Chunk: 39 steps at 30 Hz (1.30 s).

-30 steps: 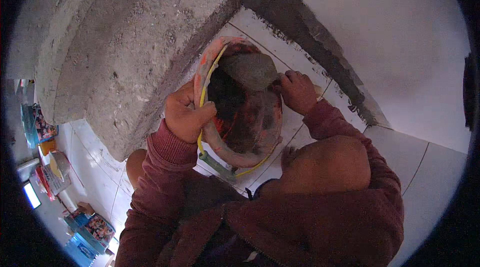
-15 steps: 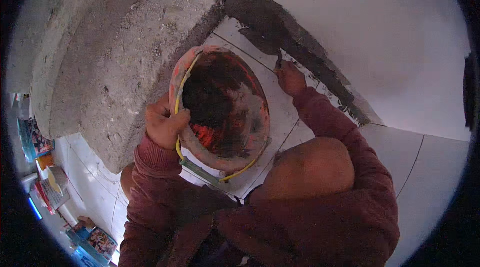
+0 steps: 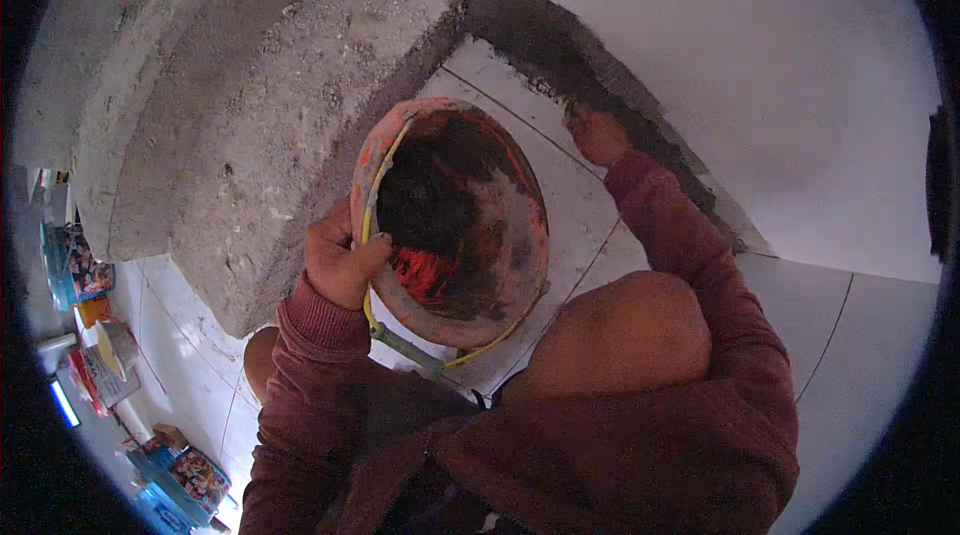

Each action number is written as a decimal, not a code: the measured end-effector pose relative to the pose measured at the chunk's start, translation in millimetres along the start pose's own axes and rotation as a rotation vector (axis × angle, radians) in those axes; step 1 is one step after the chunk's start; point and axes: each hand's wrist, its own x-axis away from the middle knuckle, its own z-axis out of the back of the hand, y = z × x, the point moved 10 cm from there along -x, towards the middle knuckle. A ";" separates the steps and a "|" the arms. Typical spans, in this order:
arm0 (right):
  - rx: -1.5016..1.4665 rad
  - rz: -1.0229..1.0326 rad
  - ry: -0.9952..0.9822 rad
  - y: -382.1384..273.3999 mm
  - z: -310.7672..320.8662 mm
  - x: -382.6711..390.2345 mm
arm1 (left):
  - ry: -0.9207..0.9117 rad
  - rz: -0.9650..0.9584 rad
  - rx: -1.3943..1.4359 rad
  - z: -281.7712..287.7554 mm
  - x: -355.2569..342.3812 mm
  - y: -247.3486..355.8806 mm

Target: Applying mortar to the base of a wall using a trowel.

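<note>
A mortar-smeared orange bucket (image 3: 455,325) stands tilted, its mouth facing me, with dark wet mortar (image 3: 430,200) inside. My left hand (image 3: 343,257) is closed on its left rim, the thumb over the edge. A yellow wire handle with a green grip (image 3: 408,347) hangs along the near side. At the foot of the white wall, my right hand (image 3: 598,138) is closed round a trowel, seen clearly only in the earlier frame. Its blade now blends with the dark mortar strip (image 3: 640,140) along the wall base.
Rough concrete steps (image 3: 250,135) rise on the left, close to the bucket. The white wall (image 3: 780,85) borders the right. White floor tiles (image 3: 800,320) lie beneath, with crumbs of mortar along the wall. Boxes and blue containers (image 3: 180,480) stand at the lower left.
My right hand has moved slightly right, toward the wall, and the trowel's blade has turned from plain view against the mortar strip. The bucket, still in my left hand, appears slightly farther right.
</note>
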 end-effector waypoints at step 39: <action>-0.131 0.057 0.234 23.1 26.3 -5.6 | 0.042 0.008 0.010 4.5 -8.1 1.3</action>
